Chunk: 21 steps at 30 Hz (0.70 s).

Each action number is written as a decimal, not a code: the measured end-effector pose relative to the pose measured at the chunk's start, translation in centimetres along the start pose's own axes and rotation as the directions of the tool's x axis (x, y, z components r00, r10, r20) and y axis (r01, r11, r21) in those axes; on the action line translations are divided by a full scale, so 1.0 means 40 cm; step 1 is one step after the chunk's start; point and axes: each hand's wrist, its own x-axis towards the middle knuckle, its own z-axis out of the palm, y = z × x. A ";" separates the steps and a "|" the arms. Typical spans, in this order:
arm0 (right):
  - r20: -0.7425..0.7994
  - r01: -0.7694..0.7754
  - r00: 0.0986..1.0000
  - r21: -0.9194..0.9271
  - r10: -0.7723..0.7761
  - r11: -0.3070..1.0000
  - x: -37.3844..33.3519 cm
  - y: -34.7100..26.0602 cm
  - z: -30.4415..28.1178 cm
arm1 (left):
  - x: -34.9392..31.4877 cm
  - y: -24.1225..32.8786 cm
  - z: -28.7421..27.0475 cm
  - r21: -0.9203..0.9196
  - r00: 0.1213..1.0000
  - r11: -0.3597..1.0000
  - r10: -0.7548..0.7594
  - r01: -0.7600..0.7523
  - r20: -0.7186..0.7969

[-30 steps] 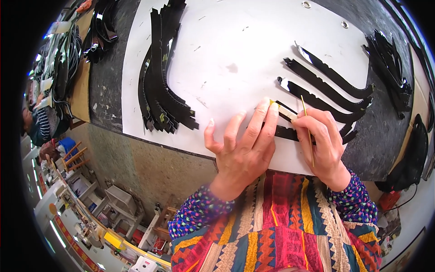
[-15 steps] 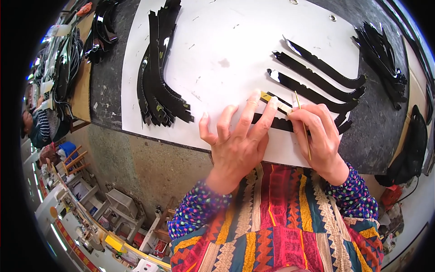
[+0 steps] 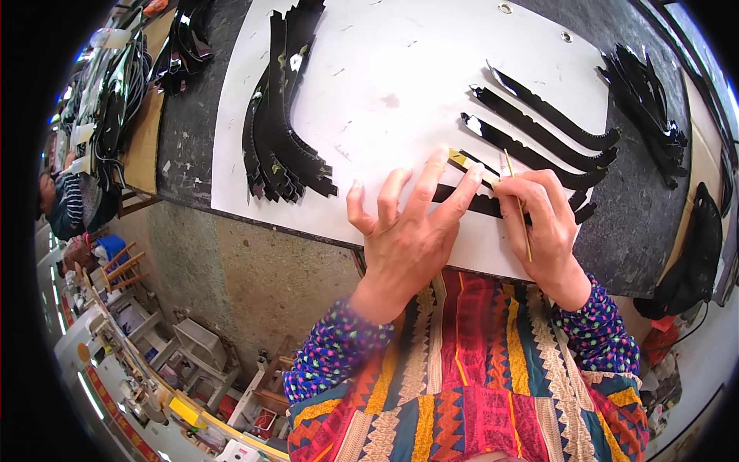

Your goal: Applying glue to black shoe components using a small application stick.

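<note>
My left hand (image 3: 412, 239) lies spread over the near part of the white sheet (image 3: 385, 46). Its index and middle fingertips touch a narrow piece with a yellow end (image 3: 456, 156) and a pale length, which lies along a black strip. My right hand (image 3: 545, 231) is closed, with a thin golden stick (image 3: 507, 162) held upright across its fingers. Its fingertips meet the pale end of the narrow piece. Another black curved strip (image 3: 483, 204) passes beneath both hands and is partly hidden. Beyond them, three black curved strips (image 3: 531, 150) lie side by side, apart from each other.
A stack of black curved strips (image 3: 281, 146) rests on the sheet's left. Further bundles lie at the right (image 3: 645, 108) and far left (image 3: 183, 46) of the dark table (image 3: 196, 138). A black bag-like item (image 3: 697, 254) hangs at the right edge. Another person (image 3: 69, 200) sits far left.
The view has shifted slightly, so the sheet and strips sit a little differently. Both hands keep nearly the same pose, with the stick still in my right hand.
</note>
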 end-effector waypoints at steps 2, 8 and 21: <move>-0.002 0.009 1.000 -0.005 -0.009 1.000 0.001 0.001 0.003 | -0.001 -0.002 0.005 0.029 1.000 1.000 -0.002 0.002 -0.020; -0.014 -0.004 1.000 -0.014 0.003 1.000 0.001 0.002 0.003 | 0.002 0.001 0.004 0.029 0.999 1.000 -0.003 0.005 -0.038; 0.005 0.012 1.000 0.003 -0.012 1.000 0.005 -0.002 -0.003 | -0.002 0.000 -0.005 -0.011 1.000 1.000 -0.006 0.006 -0.011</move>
